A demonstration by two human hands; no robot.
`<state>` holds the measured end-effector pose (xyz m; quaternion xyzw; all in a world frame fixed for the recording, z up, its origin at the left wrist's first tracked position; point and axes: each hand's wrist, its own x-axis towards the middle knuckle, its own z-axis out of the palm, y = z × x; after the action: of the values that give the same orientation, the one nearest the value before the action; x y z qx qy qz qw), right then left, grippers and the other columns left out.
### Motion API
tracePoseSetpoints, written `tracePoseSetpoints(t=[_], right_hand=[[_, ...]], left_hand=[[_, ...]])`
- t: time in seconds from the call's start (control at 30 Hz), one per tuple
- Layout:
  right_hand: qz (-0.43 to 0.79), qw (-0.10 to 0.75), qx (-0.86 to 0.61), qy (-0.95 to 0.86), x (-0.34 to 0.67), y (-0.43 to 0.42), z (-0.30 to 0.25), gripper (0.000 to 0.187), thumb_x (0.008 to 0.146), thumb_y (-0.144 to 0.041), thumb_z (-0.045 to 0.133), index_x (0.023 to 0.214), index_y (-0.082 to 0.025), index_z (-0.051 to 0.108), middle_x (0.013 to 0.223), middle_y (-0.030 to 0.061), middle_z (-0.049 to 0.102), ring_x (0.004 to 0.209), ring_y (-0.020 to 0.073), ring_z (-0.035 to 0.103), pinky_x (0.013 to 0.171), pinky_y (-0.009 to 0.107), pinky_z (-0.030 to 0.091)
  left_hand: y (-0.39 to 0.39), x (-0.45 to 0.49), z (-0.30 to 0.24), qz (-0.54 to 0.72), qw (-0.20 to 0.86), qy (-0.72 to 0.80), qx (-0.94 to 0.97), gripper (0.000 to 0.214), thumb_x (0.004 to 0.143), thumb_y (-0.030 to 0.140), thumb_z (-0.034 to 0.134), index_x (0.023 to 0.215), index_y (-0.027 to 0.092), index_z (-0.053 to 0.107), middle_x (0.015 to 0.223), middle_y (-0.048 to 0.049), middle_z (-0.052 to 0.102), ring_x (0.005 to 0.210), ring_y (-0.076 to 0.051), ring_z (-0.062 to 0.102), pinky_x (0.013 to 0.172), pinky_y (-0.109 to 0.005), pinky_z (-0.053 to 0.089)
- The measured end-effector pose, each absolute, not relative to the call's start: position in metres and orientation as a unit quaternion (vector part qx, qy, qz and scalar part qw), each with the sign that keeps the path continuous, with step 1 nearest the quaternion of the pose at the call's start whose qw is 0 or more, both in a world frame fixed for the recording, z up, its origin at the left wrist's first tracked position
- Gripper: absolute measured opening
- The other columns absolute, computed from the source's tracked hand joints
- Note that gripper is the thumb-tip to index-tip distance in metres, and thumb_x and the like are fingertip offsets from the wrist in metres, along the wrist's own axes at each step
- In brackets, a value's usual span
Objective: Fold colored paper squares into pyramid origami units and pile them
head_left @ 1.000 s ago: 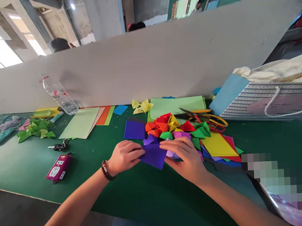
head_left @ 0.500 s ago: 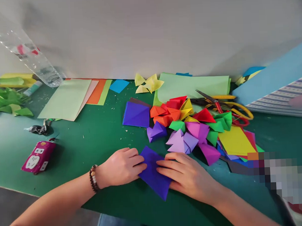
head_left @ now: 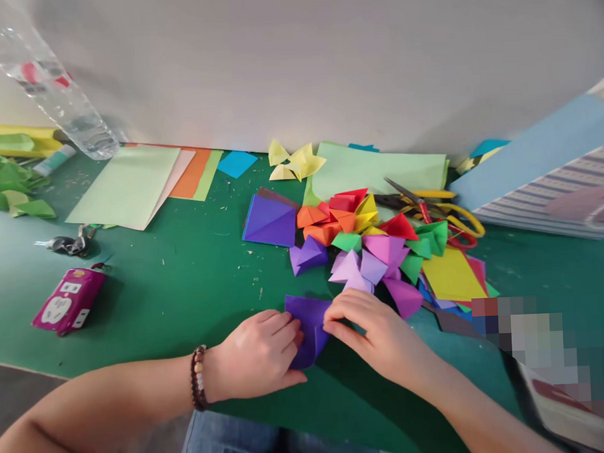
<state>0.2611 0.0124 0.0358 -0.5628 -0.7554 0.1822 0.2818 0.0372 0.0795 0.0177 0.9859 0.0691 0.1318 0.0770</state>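
Observation:
A dark purple paper square (head_left: 309,323) lies on the green table (head_left: 184,278) near the front edge, folded up between my hands. My left hand (head_left: 260,352), with a bead bracelet at the wrist, curls its fingers over the paper's left side. My right hand (head_left: 374,333) pinches the paper's right edge with closed fingers. Just beyond them sits a pile of folded paper shapes (head_left: 367,247) in purple, orange, red, yellow and green.
A flat purple square (head_left: 270,222) lies left of the pile. Scissors (head_left: 431,207) rest on light green sheets (head_left: 380,173). Pale sheets (head_left: 130,187), a tilted clear bottle (head_left: 50,77), keys (head_left: 67,245) and a pink pouch (head_left: 68,309) are on the left. A white partition stands behind. A striped bag (head_left: 555,195) is at the right.
The view has dropped closer to the table. The purple sheet went from flat under my hands to folded smaller, and both hands have closed in on it.

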Motion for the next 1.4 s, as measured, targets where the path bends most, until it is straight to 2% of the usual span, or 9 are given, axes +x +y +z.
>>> tracePoseSetpoints(t=[0.23,0.43,0.6,0.83,1.03,1.23,1.4], right_hand=[[0.073,0.208,-0.611,-0.761,0.247,0.023,0.013,0.023,0.097,-0.030,0.044,0.078,-0.020,0.053,0.070,0.0017,0.062,0.066,0.0178,0.059,0.063,0.032,0.044],[0.007,0.168,-0.601,-0.781,0.240,0.034,0.004,0.027,0.098,-0.031,0.041,0.078,-0.020,0.053,0.068,0.0021,0.060,0.065,0.0183,0.058,0.061,0.032,0.038],[0.000,0.150,-0.595,-0.789,0.240,0.036,0.003,0.028,0.099,-0.032,0.041,0.077,-0.020,0.053,0.067,0.0019,0.060,0.064,0.0176,0.058,0.061,0.031,0.035],[-0.030,0.121,-0.597,-0.793,0.238,0.042,0.006,0.030,0.098,-0.034,0.041,0.073,-0.020,0.052,0.061,0.0007,0.058,0.056,0.0155,0.056,0.055,0.030,0.032],[-0.065,0.103,-0.587,-0.800,0.238,0.043,0.007,0.032,0.099,-0.034,0.040,0.072,-0.021,0.051,0.059,0.0002,0.054,0.055,0.0156,0.053,0.054,0.030,0.027],[-0.058,0.091,-0.592,-0.798,0.237,0.041,0.009,0.033,0.100,-0.035,0.038,0.072,-0.021,0.050,0.060,-0.0005,0.052,0.056,0.0152,0.051,0.056,0.030,0.027],[-0.049,0.093,-0.600,-0.793,0.236,0.041,0.009,0.033,0.100,-0.034,0.038,0.072,-0.021,0.050,0.060,-0.0010,0.051,0.056,0.0155,0.051,0.057,0.029,0.027]], left_hand=[[0.079,0.035,0.014,0.147,0.085,0.048,0.984,0.041,0.090,0.049,0.054,0.082,0.011,0.068,0.086,-0.0092,0.069,0.097,-0.023,0.066,0.086,-0.034,0.056],[0.083,0.035,0.017,0.137,0.085,0.032,0.986,0.038,0.091,0.047,0.054,0.079,0.013,0.067,0.082,-0.0091,0.067,0.093,-0.022,0.065,0.087,-0.034,0.056],[0.086,0.034,0.017,0.153,0.108,0.041,0.981,0.041,0.092,0.049,0.050,0.071,0.016,0.063,0.074,-0.0074,0.064,0.083,-0.018,0.065,0.079,-0.030,0.057],[0.088,0.035,0.021,0.175,0.084,0.046,0.980,0.034,0.093,0.035,0.053,0.067,0.015,0.060,0.068,-0.0031,0.059,0.069,-0.015,0.063,0.070,-0.027,0.055],[0.089,0.036,0.022,0.174,0.096,0.034,0.979,0.034,0.090,0.040,0.058,0.068,0.015,0.060,0.071,-0.0032,0.059,0.073,-0.017,0.062,0.072,-0.029,0.054],[0.091,0.038,0.023,0.168,0.097,0.035,0.980,0.035,0.089,0.043,0.058,0.067,0.016,0.058,0.070,-0.0033,0.058,0.073,-0.017,0.058,0.067,-0.029,0.053],[0.093,0.038,0.024,0.171,0.097,0.039,0.980,0.035,0.089,0.043,0.060,0.069,0.014,0.059,0.073,-0.0037,0.060,0.084,-0.020,0.063,0.073,-0.031,0.055]])
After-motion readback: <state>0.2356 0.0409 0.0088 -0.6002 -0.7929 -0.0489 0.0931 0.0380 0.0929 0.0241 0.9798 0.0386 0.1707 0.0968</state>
